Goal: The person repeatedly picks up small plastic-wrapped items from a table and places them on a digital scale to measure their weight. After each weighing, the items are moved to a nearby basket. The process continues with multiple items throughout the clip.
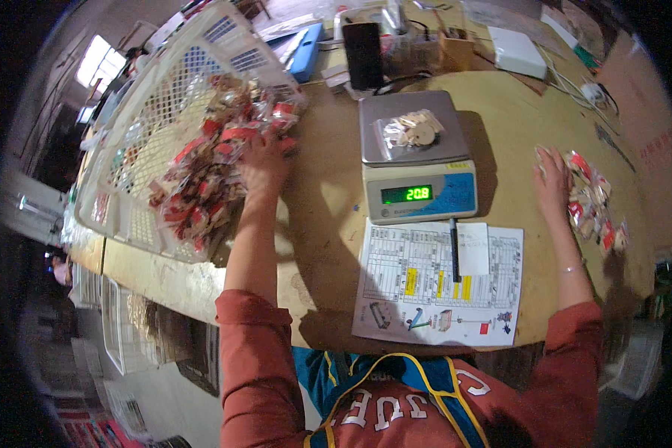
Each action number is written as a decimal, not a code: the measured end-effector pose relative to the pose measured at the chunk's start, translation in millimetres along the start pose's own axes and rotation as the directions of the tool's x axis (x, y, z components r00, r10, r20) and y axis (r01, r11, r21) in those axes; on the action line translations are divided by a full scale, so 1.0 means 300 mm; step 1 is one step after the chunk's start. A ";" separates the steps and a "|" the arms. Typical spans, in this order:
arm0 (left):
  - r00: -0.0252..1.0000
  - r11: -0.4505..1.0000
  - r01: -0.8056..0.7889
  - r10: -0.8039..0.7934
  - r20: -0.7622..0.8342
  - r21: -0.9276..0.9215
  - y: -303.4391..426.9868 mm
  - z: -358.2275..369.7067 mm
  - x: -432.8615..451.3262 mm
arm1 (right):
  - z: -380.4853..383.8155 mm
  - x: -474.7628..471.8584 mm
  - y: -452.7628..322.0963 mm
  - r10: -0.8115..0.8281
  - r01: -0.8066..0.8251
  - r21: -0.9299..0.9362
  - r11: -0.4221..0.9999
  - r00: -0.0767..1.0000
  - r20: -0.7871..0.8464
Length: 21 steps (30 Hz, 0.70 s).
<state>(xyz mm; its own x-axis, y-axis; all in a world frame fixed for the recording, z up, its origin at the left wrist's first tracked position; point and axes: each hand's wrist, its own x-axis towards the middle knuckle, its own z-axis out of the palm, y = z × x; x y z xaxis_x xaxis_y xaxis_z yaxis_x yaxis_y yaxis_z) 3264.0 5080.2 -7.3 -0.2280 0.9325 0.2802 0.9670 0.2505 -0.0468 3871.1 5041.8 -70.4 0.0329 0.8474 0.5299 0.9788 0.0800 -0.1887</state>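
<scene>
My left hand (263, 159) reaches onto a heap of small clear bags (201, 193) with red and wooden pieces, at the open side of a white plastic basket (145, 129); whether its fingers grip a bag cannot be told. On the steel pan of an electronic scale (420, 193) rests a clear zip bag of pale wooden pieces (420, 131); the green display is lit. Over at the right, my right hand (553, 176) is at a clear bag (540, 157), beside a smaller group of filled bags (593, 207). Its grip is partly hidden.
A printed sheet (389, 325) lies before the scale, with a black pen (455, 252) and a small paper slip (474, 249) on it. Behind the scale stand a dark upright object (363, 56), a wooden pen holder (455, 50) and a white box (516, 51) with cables. A cardboard box (649, 117) is at the right.
</scene>
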 end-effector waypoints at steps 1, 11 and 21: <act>0.999 0.998 -0.048 0.048 -0.004 0.029 -0.008 0.004 -0.005 | -0.001 0.000 0.001 0.006 -0.006 -0.005 1.000 1.000 0.006; 0.899 0.851 -0.376 0.238 -0.369 -0.367 -0.072 -0.069 -0.244 | -0.106 0.152 -0.402 -0.253 0.338 0.414 0.845 0.935 -0.248; 0.971 0.508 -0.236 0.139 -0.192 -0.828 0.136 -0.362 -0.306 | -0.065 0.250 -0.784 -0.522 0.455 0.405 0.793 0.851 0.065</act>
<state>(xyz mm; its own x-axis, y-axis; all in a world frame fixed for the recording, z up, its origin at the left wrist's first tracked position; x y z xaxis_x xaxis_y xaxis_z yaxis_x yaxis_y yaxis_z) 3336.8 4976.6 69.3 -0.0649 0.8908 0.4497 0.6391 -0.3090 0.7043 3647.2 5076.4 29.8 -0.4959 0.7131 0.4955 0.7089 0.6620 -0.2433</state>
